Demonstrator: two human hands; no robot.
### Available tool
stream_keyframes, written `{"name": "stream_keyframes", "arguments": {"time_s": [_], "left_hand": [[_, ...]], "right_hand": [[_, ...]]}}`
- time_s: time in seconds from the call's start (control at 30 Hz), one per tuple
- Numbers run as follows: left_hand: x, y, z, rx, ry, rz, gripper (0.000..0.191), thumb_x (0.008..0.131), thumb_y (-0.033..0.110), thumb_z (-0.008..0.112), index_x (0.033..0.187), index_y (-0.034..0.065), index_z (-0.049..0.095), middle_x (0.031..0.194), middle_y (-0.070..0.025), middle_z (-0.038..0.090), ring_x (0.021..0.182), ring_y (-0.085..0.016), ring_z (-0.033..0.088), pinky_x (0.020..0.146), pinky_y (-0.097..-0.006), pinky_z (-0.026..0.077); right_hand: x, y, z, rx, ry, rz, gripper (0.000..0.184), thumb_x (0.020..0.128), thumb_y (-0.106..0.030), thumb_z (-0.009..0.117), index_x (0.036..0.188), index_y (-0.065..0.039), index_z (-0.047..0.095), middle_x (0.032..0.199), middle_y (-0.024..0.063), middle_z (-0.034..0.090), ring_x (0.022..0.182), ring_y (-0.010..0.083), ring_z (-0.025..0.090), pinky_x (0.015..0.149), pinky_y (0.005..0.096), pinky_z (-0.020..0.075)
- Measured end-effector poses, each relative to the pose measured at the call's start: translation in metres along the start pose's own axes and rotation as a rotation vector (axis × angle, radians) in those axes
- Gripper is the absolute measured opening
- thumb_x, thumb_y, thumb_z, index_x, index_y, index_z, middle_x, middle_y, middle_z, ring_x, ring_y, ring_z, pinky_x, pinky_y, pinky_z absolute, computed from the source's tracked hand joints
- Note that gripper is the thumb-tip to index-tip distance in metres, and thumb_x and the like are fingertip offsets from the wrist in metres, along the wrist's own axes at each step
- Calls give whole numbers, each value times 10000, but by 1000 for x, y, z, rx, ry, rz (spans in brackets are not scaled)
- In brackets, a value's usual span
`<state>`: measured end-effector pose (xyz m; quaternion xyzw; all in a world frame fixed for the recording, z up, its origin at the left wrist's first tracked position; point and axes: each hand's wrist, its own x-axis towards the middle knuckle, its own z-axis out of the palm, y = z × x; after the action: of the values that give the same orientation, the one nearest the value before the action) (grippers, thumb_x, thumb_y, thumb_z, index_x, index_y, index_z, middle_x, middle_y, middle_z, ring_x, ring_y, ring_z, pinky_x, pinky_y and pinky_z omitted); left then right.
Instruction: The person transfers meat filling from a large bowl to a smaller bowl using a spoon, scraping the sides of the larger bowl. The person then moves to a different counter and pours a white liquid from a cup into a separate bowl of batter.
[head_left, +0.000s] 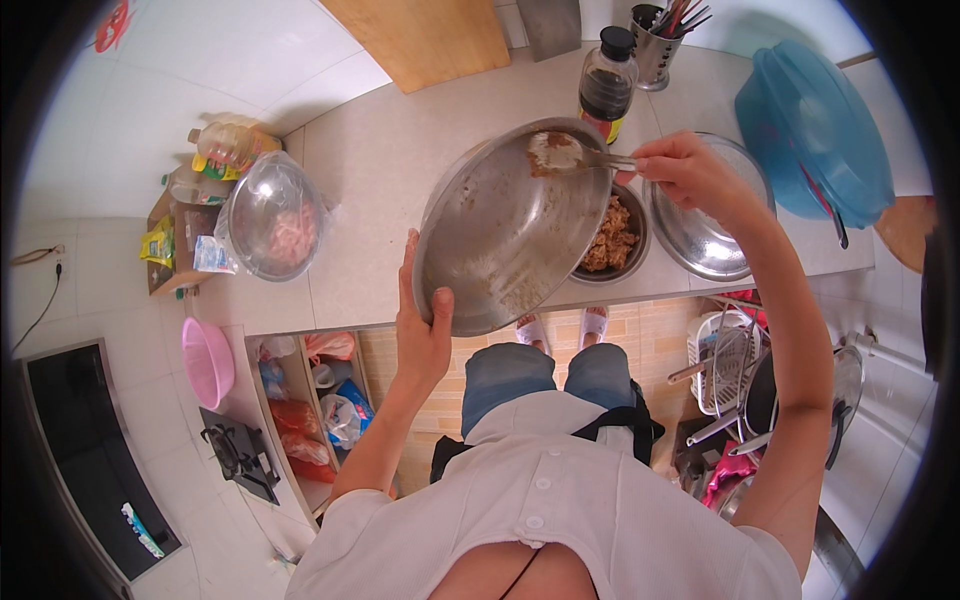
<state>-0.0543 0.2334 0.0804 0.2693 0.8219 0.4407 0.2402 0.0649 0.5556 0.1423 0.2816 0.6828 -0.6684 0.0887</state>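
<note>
My left hand (426, 330) grips the near left rim of a large stainless steel bowl (487, 225), which is tilted with its inside towards me. Smears of food cling to the bowl's inner wall. In my right hand (686, 176) is the handle of a metal spoon (561, 154), whose head is coated with residue and lies over the bowl's upper right inside. Partly behind the large bowl, a smaller metal bowl (641, 251) stands on the counter with brown minced filling (611, 236) in it. A perforated metal basin (709, 259) sits just to its right, under my right forearm.
A dark sauce jar (609, 79) and a metal utensil holder (655, 56) stand at the back of the counter (360, 165). On the right is a blue lidded container (817, 135). A plastic-covered bowl of meat (276, 221), bottles (225, 146) and a pink basin (208, 364) are on the left.
</note>
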Motion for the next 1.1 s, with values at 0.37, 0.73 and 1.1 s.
{"name": "stream_keyframes", "arguments": {"time_s": [0.37,0.73,1.1], "left_hand": [[3,-1,10,-256,93,-117,575,912,395,420,1296,-8,277,1204,-125,437,1110,-180,386,948,-286,285],[-3,6,12,-87,44,-7,593,921,316,404,1367,15,154,1395,-164,227,1281,-256,244,1034,-340,210],[4,7,17,-280,-3,-128,586,916,369,422,1328,-3,234,1267,-142,383,1166,-207,350,975,-296,268]], "right_hand": [[-19,46,73,-508,11,-263,180,822,-149,491,867,-41,629,537,96,536,415,180,489,430,311,393],[15,11,22,159,125,44,175,800,-83,494,887,15,609,607,-16,513,463,22,355,387,192,243],[-31,-29,78,-1088,195,-757,81,739,-103,534,792,-52,569,545,132,564,477,252,577,462,378,448]]}}
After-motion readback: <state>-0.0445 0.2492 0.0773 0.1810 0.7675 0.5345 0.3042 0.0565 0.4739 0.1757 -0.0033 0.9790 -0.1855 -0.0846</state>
